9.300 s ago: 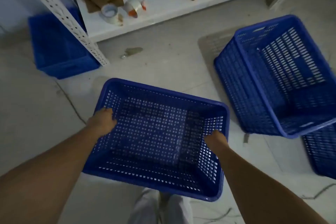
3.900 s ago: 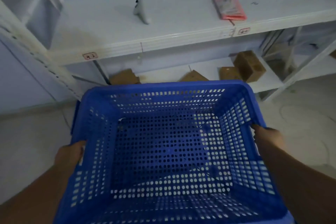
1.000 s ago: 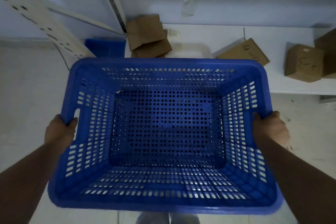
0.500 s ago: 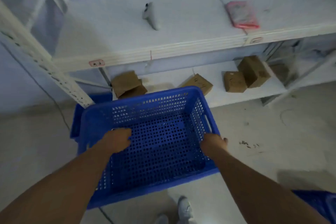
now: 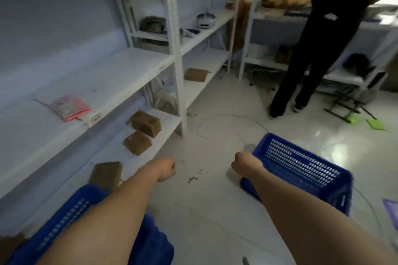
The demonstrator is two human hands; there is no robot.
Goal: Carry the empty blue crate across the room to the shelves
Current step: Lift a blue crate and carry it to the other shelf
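Observation:
The blue crate [image 5: 71,224] I carried lies at the bottom left, beside the lowest board of the white shelves [image 5: 137,66], partly hidden under my left forearm. My left hand [image 5: 164,169] is off it, stretched out over the bare floor with fingers curled and nothing in them. My right hand [image 5: 245,164] reaches forward and overlaps the near left corner of a second blue crate [image 5: 301,175] on the floor to the right. Its fingers are hidden, so whether it grips that rim is unclear.
Brown cardboard boxes [image 5: 146,123] sit on the bottom shelf board and a pink packet [image 5: 70,106] on the one above. A person in dark clothes [image 5: 318,38] stands at the back right near more shelving. A thin cable [image 5: 226,116] loops on the floor, with green mop heads [image 5: 374,124] beyond.
Both hands have let go of the carried crate, which now rests low at the left by the shelves. My view has swung right, and my right hand has reached to a second crate.

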